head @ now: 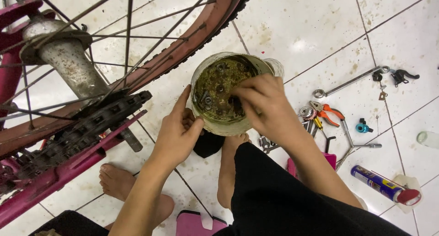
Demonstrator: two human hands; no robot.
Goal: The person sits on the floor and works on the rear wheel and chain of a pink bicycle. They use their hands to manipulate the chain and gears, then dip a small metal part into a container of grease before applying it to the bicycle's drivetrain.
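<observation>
Tiled floor, hands around tub

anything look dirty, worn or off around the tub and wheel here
Yes: the tub the left hand steadies holds grimy brown grease; the right hand dips into it. The wheel's hub looks rust-speckled.

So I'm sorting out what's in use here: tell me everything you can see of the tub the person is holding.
The tub is a round, pale, open container, seemingly plastic, held above the tiled floor beside the bike wheel. Its inside is coated in grimy greenish-brown grease with small metal nuts and bolts lying in it. The left hand steadies its outer wall; the right hand reaches over the rim, fingers dipping inside. It tilts slightly toward the camera.
</observation>
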